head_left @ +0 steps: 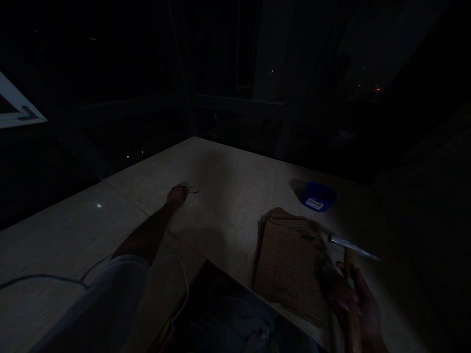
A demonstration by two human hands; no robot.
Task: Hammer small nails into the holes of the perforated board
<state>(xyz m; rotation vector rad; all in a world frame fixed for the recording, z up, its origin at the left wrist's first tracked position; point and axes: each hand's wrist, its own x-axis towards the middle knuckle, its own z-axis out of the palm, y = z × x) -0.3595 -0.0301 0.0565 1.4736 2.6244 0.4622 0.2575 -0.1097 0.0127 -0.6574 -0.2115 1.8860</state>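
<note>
My left hand (177, 194) reaches far over the table, its fingers curled low at the surface. Just beyond its fingertips lie a few thin dark pieces that look like nails (193, 192). Darkness hides whatever is between those fingers. At the lower right, my right hand (368, 306) is wrapped around the wooden handle of a hammer (353, 331). The hammer's metal head points up and lies crosswise above the hand. Left of the hammer rests a piece of brown corrugated cardboard (287, 264), partly in shadow, with a ragged top edge.
A blue plastic container (318, 196) with a white label stands behind the cardboard on the pale table (243, 181). A light cable (44, 277) runs by my left sleeve. Dark cloth (231, 318) shows at the front edge. The surroundings are very dim.
</note>
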